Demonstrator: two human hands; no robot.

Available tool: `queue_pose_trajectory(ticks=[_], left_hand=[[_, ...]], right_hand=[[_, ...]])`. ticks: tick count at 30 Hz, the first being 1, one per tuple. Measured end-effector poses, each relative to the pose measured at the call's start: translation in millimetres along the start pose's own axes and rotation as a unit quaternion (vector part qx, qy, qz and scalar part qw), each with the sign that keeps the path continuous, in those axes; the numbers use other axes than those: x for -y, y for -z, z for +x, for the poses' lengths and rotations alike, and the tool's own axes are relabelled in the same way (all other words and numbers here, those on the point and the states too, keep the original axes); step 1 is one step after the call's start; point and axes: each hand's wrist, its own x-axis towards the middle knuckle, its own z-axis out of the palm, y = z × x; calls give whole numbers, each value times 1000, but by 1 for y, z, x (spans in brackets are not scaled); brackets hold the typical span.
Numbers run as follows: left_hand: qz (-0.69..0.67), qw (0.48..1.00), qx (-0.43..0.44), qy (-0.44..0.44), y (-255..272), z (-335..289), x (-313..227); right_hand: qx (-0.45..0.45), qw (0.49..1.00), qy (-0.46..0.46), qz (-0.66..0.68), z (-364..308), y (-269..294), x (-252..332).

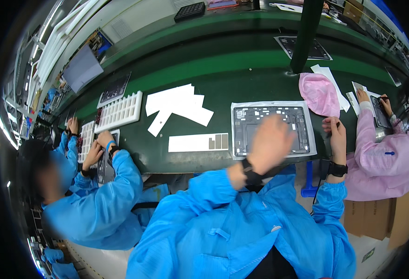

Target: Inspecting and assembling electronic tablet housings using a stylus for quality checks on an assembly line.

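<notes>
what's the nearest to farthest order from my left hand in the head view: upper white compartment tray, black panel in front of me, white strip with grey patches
From your left hand:
1. black panel, partly covered by the hand
2. white strip, left of the panel
3. upper white compartment tray, far left

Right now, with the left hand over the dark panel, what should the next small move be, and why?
Probably raise the left hand slightly: it looks blurred and hides the middle of the dark panel, so a clear look seems useful first. The right hand is off the panel's right edge, near the pink cloth.
</notes>
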Motion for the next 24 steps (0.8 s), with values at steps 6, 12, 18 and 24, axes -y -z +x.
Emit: queue_pose_trajectory(ticks=[6, 12, 18, 24], left_hand=[[215, 922, 67, 314, 39, 0, 103], [151, 929, 148, 303, 14, 3, 118], [-242, 908, -14, 342, 28, 24, 111], [-202, 952, -16, 228, 41, 58, 132]], right_hand=[[83, 893, -8, -442, -13, -42, 26], [105, 877, 14, -468, -18, -61, 25], [76, 899, 44, -429, -23, -55, 19], [67, 920, 14, -386, -21, -70, 28]])
